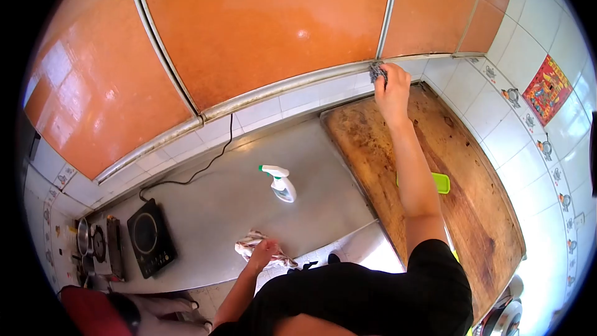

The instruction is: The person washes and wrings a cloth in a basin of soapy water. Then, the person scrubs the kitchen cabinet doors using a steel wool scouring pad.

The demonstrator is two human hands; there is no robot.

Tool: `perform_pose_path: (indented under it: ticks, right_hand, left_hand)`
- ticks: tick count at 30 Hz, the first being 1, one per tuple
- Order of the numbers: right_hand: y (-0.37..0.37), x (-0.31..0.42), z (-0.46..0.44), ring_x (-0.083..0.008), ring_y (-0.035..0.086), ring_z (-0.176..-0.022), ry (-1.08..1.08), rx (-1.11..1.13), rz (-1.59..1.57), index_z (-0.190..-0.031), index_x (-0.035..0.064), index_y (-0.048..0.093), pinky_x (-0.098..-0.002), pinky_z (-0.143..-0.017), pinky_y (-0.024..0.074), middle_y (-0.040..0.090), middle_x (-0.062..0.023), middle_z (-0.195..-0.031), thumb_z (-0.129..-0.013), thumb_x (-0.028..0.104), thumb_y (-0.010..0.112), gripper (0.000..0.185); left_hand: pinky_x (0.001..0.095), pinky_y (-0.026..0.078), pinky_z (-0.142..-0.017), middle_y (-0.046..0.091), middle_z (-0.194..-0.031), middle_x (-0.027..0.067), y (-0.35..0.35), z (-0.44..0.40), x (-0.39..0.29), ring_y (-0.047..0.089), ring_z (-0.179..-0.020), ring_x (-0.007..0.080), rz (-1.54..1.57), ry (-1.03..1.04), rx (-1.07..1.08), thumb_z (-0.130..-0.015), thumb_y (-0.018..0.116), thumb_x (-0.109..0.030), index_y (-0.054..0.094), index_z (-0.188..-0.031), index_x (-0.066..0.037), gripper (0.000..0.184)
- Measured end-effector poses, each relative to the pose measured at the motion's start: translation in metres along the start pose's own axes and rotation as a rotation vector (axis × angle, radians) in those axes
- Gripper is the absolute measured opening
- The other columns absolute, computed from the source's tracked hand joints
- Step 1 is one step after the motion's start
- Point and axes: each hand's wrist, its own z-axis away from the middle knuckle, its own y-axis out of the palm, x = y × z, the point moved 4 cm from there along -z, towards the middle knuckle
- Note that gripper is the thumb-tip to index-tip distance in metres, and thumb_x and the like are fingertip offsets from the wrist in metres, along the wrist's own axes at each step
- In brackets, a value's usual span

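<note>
The far side is filled by an orange cabinet [261, 18], and below it a grey metal counter [211, 211] is laid out. On the right a stained wooden board [476, 230] is set, and the cabinet's lower edge is bordered by a pale rail [280, 90], run lengthwise from the near left up to the far right. At the left a black hotplate [147, 233] is placed.

The right hand [393, 90] is stretched out over the far part of the board, its fingers closed around a scrubber [375, 73]. The left hand [265, 252] is rested low at the near edge of the counter, on a crumpled cloth [247, 247]; whether the cloth is gripped or only pressed cannot be told.

Between the two hands, on the counter, a white spray bottle [283, 188] with a green nozzle is stood, out of contact with either.

The scrubber is held on the far left side of the right hand, at the rail, just beside a cabinet seam; the left hand is well apart from it. Its shape is seen as compact, without a clear long axis, and its surface as dark grey and curly. The cloth is whitish, with brown patches.
</note>
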Motion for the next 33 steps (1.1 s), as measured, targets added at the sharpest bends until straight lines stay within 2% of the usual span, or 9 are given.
perform_pose_path:
  ticks: [6, 7, 11, 17, 20, 21, 24, 28, 33]
  right_hand:
    - [0.022, 0.029, -0.001, -0.0365, 0.053, -0.096, -0.013, 0.052, 0.164, -0.11, 0.0025, 0.067, -0.044, -0.088, 0.0469, 0.062, -0.0157, -0.111, -0.077, 0.004, 0.064, 0.033]
    - [0.026, 0.037, 0.001, -0.0354, 0.054, -0.092, -0.101, 0.038, 0.192, -0.109, 0.0025, 0.068, -0.0431, -0.086, 0.047, 0.063, -0.015, -0.109, -0.076, 0.005, 0.065, 0.033]
    - [0.018, 0.004, -0.006, -0.0327, 0.053, -0.088, -0.112, 0.049, 0.282, -0.105, 0.0008, 0.068, -0.0412, -0.081, 0.0466, 0.063, -0.0135, -0.101, -0.077, 0.004, 0.063, 0.029]
    - [0.012, -0.013, 0.009, -0.0352, 0.053, -0.094, -0.032, 0.092, 0.267, -0.102, -0.0015, 0.065, -0.0446, -0.084, 0.0459, 0.062, -0.0173, -0.103, -0.08, 0.005, 0.064, 0.024]
    - [-0.008, -0.008, 0.007, -0.0366, 0.053, -0.098, 0.183, 0.04, 0.016, -0.107, -0.0028, 0.061, -0.0457, -0.086, 0.0457, 0.062, -0.0184, -0.105, -0.084, 0.004, 0.062, 0.024]
    - [-0.015, 0.005, 0.002, -0.037, 0.053, -0.102, 0.367, 0.087, -0.081, -0.111, -0.0029, 0.058, -0.0456, -0.089, 0.0453, 0.062, -0.0181, -0.109, -0.085, 0.005, 0.064, 0.027]
    - [-0.001, 0.045, -0.005, -0.0365, 0.053, -0.105, -0.055, -0.019, -0.102, -0.11, -0.0011, 0.059, -0.0447, -0.091, 0.045, 0.062, -0.0172, -0.112, -0.083, 0.007, 0.067, 0.03]
    - [0.015, 0.06, 0.01, -0.0401, 0.048, -0.113, -0.157, 0.037, 0.043, -0.112, 0.0028, 0.062, -0.046, -0.098, 0.0416, 0.058, -0.0179, -0.126, -0.082, 0.004, 0.068, 0.031]
    - [0.017, 0.048, 0.013, -0.041, 0.047, -0.116, -0.029, 0.204, -0.114, -0.134, -0.0012, 0.046, -0.0461, -0.102, 0.0401, 0.053, -0.0197, -0.133, -0.083, -0.002, 0.06, 0.053]
  left_hand:
    - [0.0304, 0.058, -0.07, 0.064, -0.097, 0.0064, -0.001, 0.001, -0.002, 0.065, -0.085, 0.0155, 0.02, -0.001, -0.021, -0.1, 0.058, -0.018, 0.056, -0.116, -0.001, 0.024]
    - [0.0303, 0.058, -0.069, 0.064, -0.096, 0.0063, 0.001, 0.002, 0.001, 0.064, -0.084, 0.0153, 0.036, 0.0, -0.017, -0.1, 0.058, -0.018, 0.056, -0.116, -0.001, 0.024]
    - [0.0285, 0.056, -0.064, 0.063, -0.094, 0.0064, 0.007, -0.001, -0.008, 0.063, -0.078, 0.0147, 0.115, 0.013, 0.018, -0.099, 0.059, -0.018, 0.055, -0.116, 0.0, 0.025]
    - [0.0284, 0.054, -0.065, 0.063, -0.094, 0.0059, 0.011, -0.018, 0.0, 0.063, -0.077, 0.0148, 0.19, 0.002, 0.021, -0.097, 0.061, -0.015, 0.052, -0.119, 0.0, 0.028]
    - [0.0297, 0.055, -0.067, 0.062, -0.096, 0.0059, 0.015, -0.019, -0.011, 0.063, -0.08, 0.0151, 0.162, -0.04, 0.04, -0.096, 0.061, -0.015, 0.052, -0.121, 0.0, 0.03]
    - [0.0296, 0.055, -0.067, 0.062, -0.096, 0.006, 0.017, -0.021, -0.01, 0.063, -0.08, 0.0151, 0.159, -0.035, 0.029, -0.096, 0.061, -0.015, 0.052, -0.121, 0.0, 0.031]
    - [0.0294, 0.055, -0.067, 0.061, -0.096, 0.006, 0.018, -0.018, -0.008, 0.062, -0.081, 0.015, 0.144, -0.033, 0.0, -0.096, 0.062, -0.016, 0.052, -0.122, 0.0, 0.032]
    - [0.0293, 0.055, -0.066, 0.062, -0.095, 0.006, 0.017, -0.016, -0.008, 0.062, -0.079, 0.0143, 0.142, -0.005, 0.023, -0.096, 0.063, -0.016, 0.053, -0.121, 0.0, 0.031]
    - [0.0284, 0.054, -0.063, 0.062, -0.091, 0.0056, 0.013, -0.006, -0.001, 0.061, -0.076, 0.0139, 0.192, -0.026, 0.002, -0.096, 0.064, -0.016, 0.053, -0.117, -0.001, 0.028]
